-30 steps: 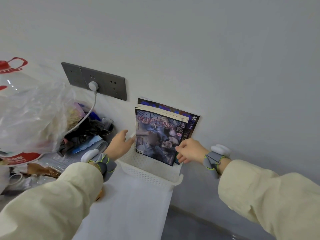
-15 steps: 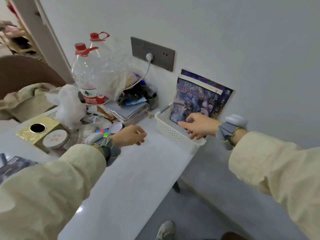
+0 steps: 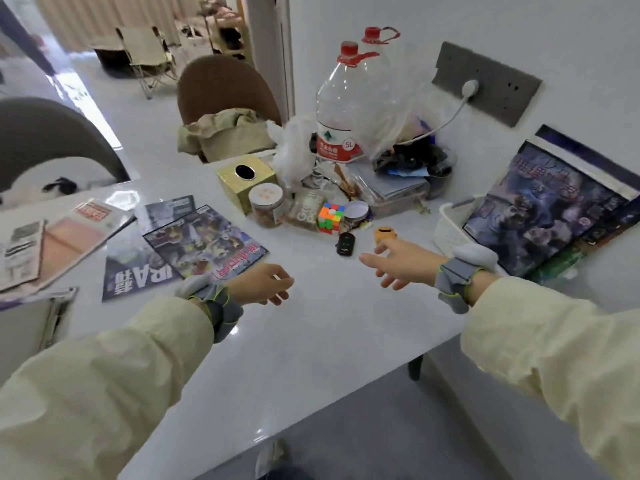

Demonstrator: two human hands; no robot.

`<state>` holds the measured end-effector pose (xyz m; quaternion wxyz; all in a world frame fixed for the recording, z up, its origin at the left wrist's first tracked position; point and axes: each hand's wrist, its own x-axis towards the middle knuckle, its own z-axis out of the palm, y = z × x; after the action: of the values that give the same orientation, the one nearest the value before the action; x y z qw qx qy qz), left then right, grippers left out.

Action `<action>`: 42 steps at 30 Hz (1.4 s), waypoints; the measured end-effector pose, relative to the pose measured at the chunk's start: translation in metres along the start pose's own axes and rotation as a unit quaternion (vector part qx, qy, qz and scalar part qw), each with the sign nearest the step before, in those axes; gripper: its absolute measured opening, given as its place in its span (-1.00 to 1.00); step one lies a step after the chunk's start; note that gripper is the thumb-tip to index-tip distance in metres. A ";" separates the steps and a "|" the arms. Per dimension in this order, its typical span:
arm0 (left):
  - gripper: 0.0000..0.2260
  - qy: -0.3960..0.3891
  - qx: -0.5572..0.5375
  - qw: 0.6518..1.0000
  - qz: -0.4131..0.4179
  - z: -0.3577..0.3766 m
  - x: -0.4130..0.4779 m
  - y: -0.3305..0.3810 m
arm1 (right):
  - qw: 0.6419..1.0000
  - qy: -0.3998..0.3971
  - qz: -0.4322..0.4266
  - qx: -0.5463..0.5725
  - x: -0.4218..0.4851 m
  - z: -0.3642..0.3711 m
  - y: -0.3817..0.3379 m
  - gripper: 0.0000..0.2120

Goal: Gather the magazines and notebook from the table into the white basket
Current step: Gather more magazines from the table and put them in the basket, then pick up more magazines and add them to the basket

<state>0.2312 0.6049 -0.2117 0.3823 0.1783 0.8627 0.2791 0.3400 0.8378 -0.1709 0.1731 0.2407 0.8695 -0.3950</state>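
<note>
Occlusion: my right wrist strap [image 3: 453, 282] covers the near corner of the white basket [image 3: 450, 226]; I see only its left wall and a bit of rim.
Basket contents: standing magazines [image 3: 540, 209] fill it, tilted back against the wall. Their lower edges are hidden, and I cannot tell how many there are.
Cut off: at the far left, grey printed sheets [image 3: 19, 254] run out of frame; I cannot tell whether the notebook is among them.
Blur: cover print is smeared and mostly unreadable.
Left hand [image 3: 259, 284]: over the counter [image 3: 329, 341], fingers loosely curled, gripping nothing.
Right hand [image 3: 401, 263]: fingers spread and relaxed, gripping nothing, just left of the basket.
Nearest task thing: colourful magazine [image 3: 207, 244] lies flat on the counter, its near corner just beside my left wrist and apart from the fingers.
Under it: dark magazine [image 3: 138, 275], partly covered.
Further left: pink-covered magazine [image 3: 76, 233], well apart from both hands.
</note>
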 end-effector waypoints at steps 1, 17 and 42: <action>-0.75 0.004 -0.001 1.000 -0.012 -0.006 -0.006 -0.015 | 1.000 -0.014 -0.008 -0.010 0.005 0.010 -0.010 -0.37; -0.77 0.101 -0.111 0.971 -0.185 -0.104 -0.059 -0.242 | 0.973 -0.076 -0.071 -0.205 0.123 0.166 -0.161 -0.33; -0.79 0.255 -0.101 0.946 -0.176 -0.200 0.036 -0.317 | 0.998 0.062 -0.025 -0.017 0.219 0.263 -0.234 -0.66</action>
<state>0.0262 0.3070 -0.3172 0.2083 -0.0925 0.9164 0.3291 0.0588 0.5628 -0.3021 0.1134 0.2398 0.8910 -0.3684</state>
